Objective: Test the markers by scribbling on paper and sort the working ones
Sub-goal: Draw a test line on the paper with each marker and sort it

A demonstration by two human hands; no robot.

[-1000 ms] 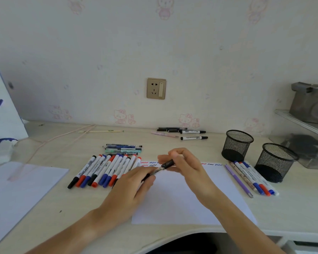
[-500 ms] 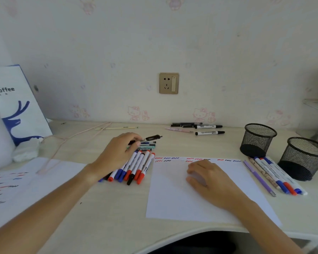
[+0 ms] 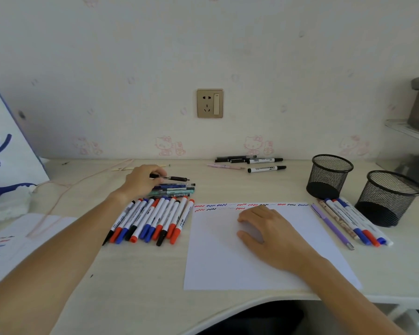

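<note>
Centrally, I see the left hand (image 3: 140, 181) reaching toward mid-frame, its fingers curled round a dark pen (image 3: 169, 177) held level just above a small stack of pens (image 3: 173, 189); I judge it is being laid with the tested ones, kept apart by kind. Below that stack, a row of white markers (image 3: 153, 220) with red, blue and black caps lies side by side, touching, caps toward the near desk edge, so each colour reads at a glance. My right hand (image 3: 267, 234) rests palm-down on the sheet of paper (image 3: 228, 262), fingers loosely spread and holding nothing, presumably pinning the sheet for the next scribble. Test squiggles (image 3: 240, 206) in red, blue and black run along the sheet's upper edge. At right, a second group of markers (image 3: 356, 224) lies just beside two empty-looking mesh cups (image 3: 329, 176); which group counts as working I cannot tell.
</note>
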